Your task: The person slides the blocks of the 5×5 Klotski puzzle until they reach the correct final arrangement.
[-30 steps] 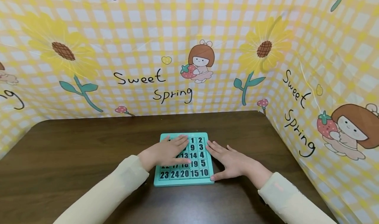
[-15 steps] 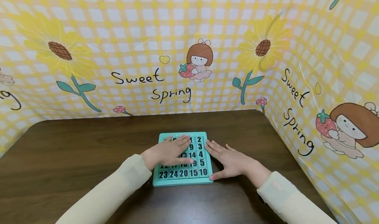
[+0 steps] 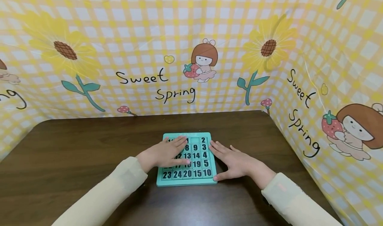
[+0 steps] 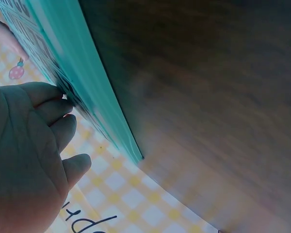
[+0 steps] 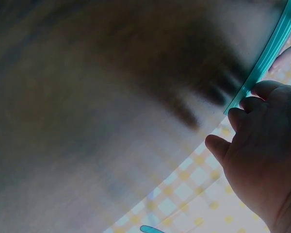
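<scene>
A turquoise number sliding puzzle [image 3: 186, 184] lies flat on the table, its tiles printed with black numbers. My left hand [image 3: 166, 155] lies over its left part with fingers extended, fingertips at the tile marked 1 in the top row; it hides several tiles. Right of those fingertips is a vacant slot [image 3: 195, 140], then the tile marked 2 [image 3: 203, 140]. My right hand [image 3: 234, 161] holds its spread fingers and thumb against the puzzle's right edge. The left wrist view shows the puzzle's side wall [image 4: 87, 73] with the left fingertips [image 4: 58, 92] over its top face.
The dark brown wooden table [image 3: 89, 143] extends around the puzzle on all sides. A yellow checked cloth [image 3: 137, 30] with sunflowers and "Sweet Spring" lettering stands behind the table and along its right side.
The tile marked 1 has slid left one place in the top row, leaving a vacant slot beside the 2. My left hand has shifted slightly left after a small move right; the right hand stays put.
</scene>
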Available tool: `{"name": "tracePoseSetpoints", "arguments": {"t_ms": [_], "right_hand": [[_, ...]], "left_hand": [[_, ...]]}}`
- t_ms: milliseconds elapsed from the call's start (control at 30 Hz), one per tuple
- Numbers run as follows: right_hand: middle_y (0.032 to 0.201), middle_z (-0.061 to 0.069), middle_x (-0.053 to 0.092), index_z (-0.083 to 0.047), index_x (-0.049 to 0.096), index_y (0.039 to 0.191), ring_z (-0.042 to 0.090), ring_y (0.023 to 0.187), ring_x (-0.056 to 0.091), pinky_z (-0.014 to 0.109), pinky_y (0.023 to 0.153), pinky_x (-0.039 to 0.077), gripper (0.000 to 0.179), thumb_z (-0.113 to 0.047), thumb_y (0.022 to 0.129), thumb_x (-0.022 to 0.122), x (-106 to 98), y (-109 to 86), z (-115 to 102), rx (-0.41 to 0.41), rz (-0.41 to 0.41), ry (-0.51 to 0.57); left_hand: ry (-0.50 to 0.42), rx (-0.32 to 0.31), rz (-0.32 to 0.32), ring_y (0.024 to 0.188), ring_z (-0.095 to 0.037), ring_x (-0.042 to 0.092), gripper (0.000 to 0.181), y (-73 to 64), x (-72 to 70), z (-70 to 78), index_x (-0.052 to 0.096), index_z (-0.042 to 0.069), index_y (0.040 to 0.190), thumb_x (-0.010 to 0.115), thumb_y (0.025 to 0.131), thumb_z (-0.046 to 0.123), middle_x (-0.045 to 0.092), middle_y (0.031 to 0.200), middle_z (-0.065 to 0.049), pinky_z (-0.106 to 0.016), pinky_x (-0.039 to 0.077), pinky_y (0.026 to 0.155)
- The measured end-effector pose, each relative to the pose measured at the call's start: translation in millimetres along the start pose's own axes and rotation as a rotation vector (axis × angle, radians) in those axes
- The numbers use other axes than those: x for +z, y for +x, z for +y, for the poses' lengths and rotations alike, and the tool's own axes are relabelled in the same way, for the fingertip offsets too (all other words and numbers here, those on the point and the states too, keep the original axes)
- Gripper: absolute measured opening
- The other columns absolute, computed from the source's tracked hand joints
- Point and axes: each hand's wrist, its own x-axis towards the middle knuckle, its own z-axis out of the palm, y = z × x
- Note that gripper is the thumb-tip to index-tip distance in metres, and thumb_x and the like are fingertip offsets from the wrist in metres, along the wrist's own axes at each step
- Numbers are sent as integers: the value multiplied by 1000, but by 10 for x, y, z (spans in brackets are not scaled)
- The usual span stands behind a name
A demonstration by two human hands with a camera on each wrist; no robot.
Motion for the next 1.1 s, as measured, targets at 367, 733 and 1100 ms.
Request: {"name": "tracePoseSetpoints", "arguments": {"t_ms": [367, 733, 1100], "right_hand": [[169, 0, 2, -17, 11, 161, 24, 156, 7, 65, 119, 15, 108, -70, 83, 63, 9, -5, 9, 5, -2, 0], [169, 0, 1, -17, 10, 161, 24, 156, 7, 66, 119, 16, 108, -72, 84, 61, 4, 12, 18, -8, -1, -4], [169, 0, 0, -18, 9, 161, 24, 156, 6, 65, 119, 15, 108, -73, 83, 60, 6, 12, 30, -2, -6, -7]], "left_hand": [[7, 19, 9, 157, -22, 7, 91, 6, -25, 59, 18, 12, 160, 35, 95, 73, 9, 169, -4, -59, 11, 123], [37, 53, -1, 157, -17, 4, 90, 227, -92, 264, 14, 16, 161, 31, 94, 75, 6, 169, 0, -55, 9, 125], [68, 49, -25, 157, -16, 3, 90, 372, -99, 307, 13, 19, 161, 28, 93, 77, 6, 169, 2, -54, 8, 125]]}}
